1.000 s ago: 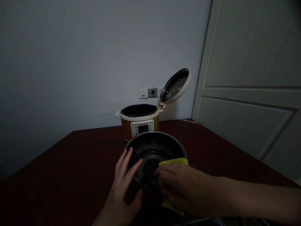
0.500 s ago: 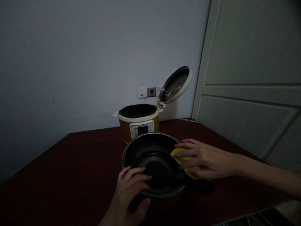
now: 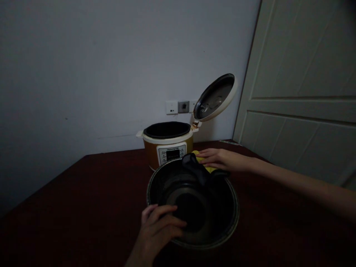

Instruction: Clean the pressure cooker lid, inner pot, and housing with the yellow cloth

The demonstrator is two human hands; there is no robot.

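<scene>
1. The dark, round pot [image 3: 204, 217] is on the counter [image 3: 97, 200], between the hands – ahead and right of the left hand [image 3: 155, 230], left and on the near side of the right hand [image 3: 219, 159].
2. Being round, it offers no long axis; its mouth faces up toward the viewer.
3. Left hand: fingers spread and curved over the near-left rim; its thumb is hidden, so I cannot tell whether it grips.
4. Right hand: holding the yellow cloth [image 3: 210, 169] by the far-right rim, against a dark piece [image 3: 194, 168] too dim to identify.
5. The left hand is nearer the pot's inner base.
6. The cooker [image 3: 168, 141], lid up, limits room beyond the far rim – more room lies left and right.
</scene>
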